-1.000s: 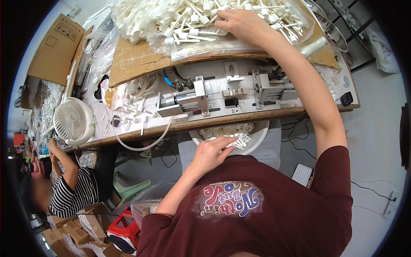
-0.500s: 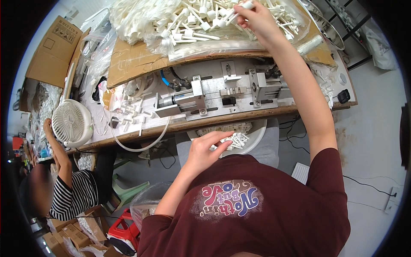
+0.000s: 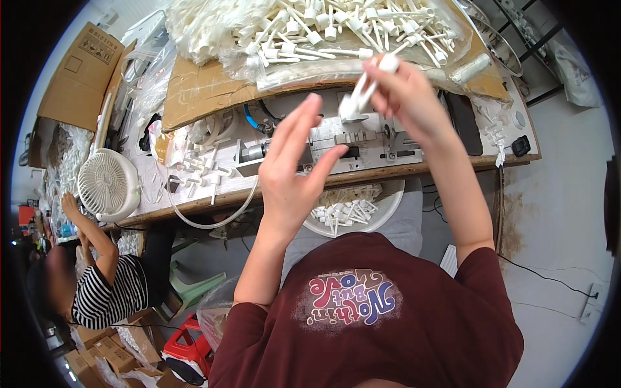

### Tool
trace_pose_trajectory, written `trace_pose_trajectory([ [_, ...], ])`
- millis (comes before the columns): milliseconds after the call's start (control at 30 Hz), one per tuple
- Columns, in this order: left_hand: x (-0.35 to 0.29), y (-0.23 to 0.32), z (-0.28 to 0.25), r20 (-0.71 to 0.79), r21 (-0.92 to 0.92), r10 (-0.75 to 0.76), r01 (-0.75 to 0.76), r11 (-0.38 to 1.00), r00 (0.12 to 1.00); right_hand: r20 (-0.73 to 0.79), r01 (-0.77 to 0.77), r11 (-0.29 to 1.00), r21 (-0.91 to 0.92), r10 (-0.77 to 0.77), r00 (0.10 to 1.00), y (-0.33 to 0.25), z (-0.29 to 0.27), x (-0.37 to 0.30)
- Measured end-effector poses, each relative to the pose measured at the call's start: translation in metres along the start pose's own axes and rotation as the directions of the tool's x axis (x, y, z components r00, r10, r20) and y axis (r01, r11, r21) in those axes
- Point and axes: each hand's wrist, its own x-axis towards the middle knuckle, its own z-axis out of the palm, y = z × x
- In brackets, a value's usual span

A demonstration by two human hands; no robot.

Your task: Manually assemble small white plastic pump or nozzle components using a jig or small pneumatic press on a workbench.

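Observation:
My right hand (image 3: 409,103) is over the metal fixture, closed on white plastic capped stems, blurred by motion; I cannot tell how many. One cap (image 3: 389,63) shows between thumb and fingers, and stems slant down from it toward the fixture. My left hand (image 3: 290,165) is raised over the left part of the fixture, thumb and fingers apart, holding nothing. Between the hands lies the fixture's centre block (image 3: 354,138). The left hand partly hides the left clamp unit (image 3: 251,155). On my lap sits a white basket (image 3: 389,210) with several white stemmed pieces (image 3: 346,213).
A heap of white capped stems (image 3: 336,26) lies on plastic and cardboard (image 3: 207,90) behind the fixture. Loose white pieces (image 3: 204,171) and a fan (image 3: 108,185) stand to the left. A dark flat object (image 3: 463,124) lies right. Another person (image 3: 107,284) works far left.
My right hand has come down from the heap toward the fixture with white capped stems. My left hand has risen from above the basket to the fixture, its fingers spreading.

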Motion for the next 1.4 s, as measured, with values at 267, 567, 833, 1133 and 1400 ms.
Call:
trace_pose_trajectory([
  [267,-0.033,0.005,0.012,0.168,-0.103,-0.090,0.108,0.989,0.982,-0.115,-0.116,0.993,0.024,0.118,0.986,0.030,0.006,-0.059],
  [567,-0.059,-0.035,0.047,0.258,0.408,0.069,-0.173,0.896,0.964,-0.176,-0.059,0.987,0.151,0.086,0.981,0.038,-0.004,-0.085],
  [833,-0.047,-0.035,0.052,0.304,0.437,0.045,-0.182,0.881,0.952,-0.205,-0.080,0.976,0.203,0.122,0.971,0.044,-0.006,-0.094],
  [1133,-0.046,-0.034,0.050,0.307,0.449,0.022,-0.166,0.878,0.951,-0.123,-0.156,0.916,0.370,0.215,0.969,0.046,-0.006,-0.093],
  [1400,-0.044,-0.026,0.040,0.350,0.310,-0.044,-0.072,0.948,0.936,-0.125,-0.172,0.890,0.422,0.245,0.961,0.048,-0.006,-0.097],
])
